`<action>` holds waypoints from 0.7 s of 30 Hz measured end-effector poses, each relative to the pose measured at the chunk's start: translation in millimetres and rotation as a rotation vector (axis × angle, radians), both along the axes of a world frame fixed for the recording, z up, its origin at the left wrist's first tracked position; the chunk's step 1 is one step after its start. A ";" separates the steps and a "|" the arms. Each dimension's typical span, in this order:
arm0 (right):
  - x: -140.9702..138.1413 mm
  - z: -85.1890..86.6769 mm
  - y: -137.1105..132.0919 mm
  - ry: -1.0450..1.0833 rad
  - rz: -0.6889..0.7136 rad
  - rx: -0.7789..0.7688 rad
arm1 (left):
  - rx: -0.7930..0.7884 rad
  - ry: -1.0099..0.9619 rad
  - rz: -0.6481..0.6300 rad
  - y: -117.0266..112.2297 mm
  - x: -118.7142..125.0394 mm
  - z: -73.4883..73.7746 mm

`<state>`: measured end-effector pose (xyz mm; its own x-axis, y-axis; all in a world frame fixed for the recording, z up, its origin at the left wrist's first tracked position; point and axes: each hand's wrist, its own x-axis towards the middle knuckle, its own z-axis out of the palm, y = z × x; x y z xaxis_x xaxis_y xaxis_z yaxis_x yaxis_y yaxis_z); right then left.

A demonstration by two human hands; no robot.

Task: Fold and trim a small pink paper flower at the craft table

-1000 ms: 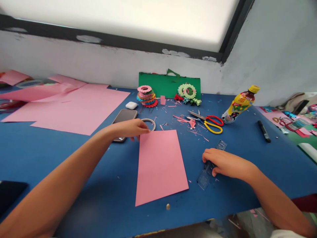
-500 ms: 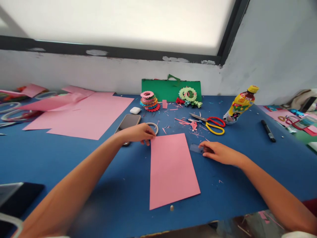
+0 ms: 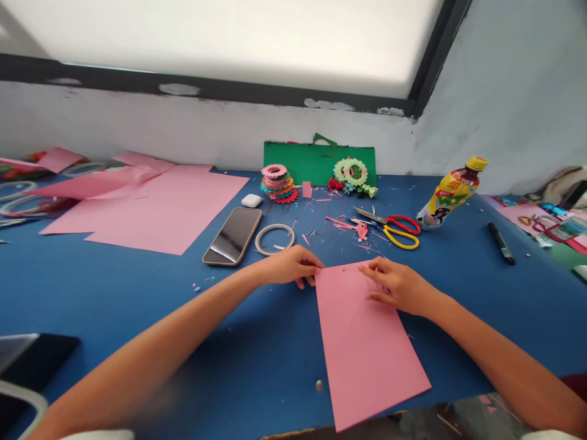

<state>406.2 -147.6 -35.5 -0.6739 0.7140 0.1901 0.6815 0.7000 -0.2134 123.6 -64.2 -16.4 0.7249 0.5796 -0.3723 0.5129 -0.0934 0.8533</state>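
A pink sheet of paper (image 3: 367,354) lies slanted near the table's front edge. My left hand (image 3: 296,267) pinches its upper left corner between thumb and fingers. Over the sheet's upper right part is my right hand (image 3: 397,284), with its fingers on a clear plastic ruler (image 3: 353,271). The ruler lies along the top edge of the paper, and most of it is see-through and hard to make out; small markings show between the fingers.
Behind my left hand are a roll of tape (image 3: 259,238), a phone (image 3: 233,237) and a white earphone case (image 3: 252,200). Scissors (image 3: 401,232), paper scraps and a tilted bottle (image 3: 452,192) stand beyond my right hand. A black marker (image 3: 501,243) lies at right, larger pink sheets (image 3: 183,201) at left.
The pink sheet has moved right and toward me, pulled along by my left hand. My right hand has brought the clear ruler from the table onto the paper's top edge.
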 end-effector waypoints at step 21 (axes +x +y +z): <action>-48.1 -10.0 19.1 -0.001 0.203 0.068 | 0.234 0.034 -0.117 -3.9 -0.2 -2.0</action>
<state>358.1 -128.6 -45.5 -0.8031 0.5487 0.2322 0.5249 0.8360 -0.1600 123.5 -68.0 -18.3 0.7817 0.5654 -0.2630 0.5147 -0.3469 0.7841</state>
